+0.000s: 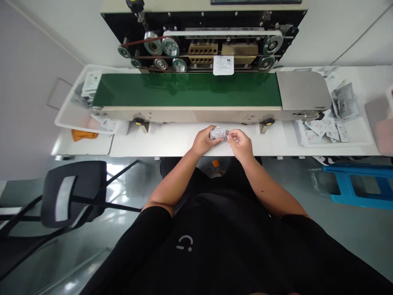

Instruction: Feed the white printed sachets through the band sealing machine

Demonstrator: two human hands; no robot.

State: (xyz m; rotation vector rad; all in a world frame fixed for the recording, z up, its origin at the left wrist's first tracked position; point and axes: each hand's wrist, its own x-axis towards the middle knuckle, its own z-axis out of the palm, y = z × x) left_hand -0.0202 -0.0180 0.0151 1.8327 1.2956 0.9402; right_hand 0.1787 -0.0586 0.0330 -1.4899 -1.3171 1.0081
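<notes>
Near the table's front edge, my left hand (202,140) is closed around a small stack of printed white-and-silver sachets (218,134). My right hand (241,144) pinches the right edge of the same sachets with thumb and fingers. How many sachets there are, I cannot tell. Beyond my hands stands a band sealing machine (196,114) with a green conveyor belt (187,90). One white printed sachet (223,65) hangs upright in the sealing band, under the brass blocks (239,50).
A clear bin (61,116) with sachets stands at the left end of the belt, beside an orange cloth (84,135). Another bin (359,137) at the right holds several sachets. A black chair (76,192) is at left, a blue stool (362,186) at right.
</notes>
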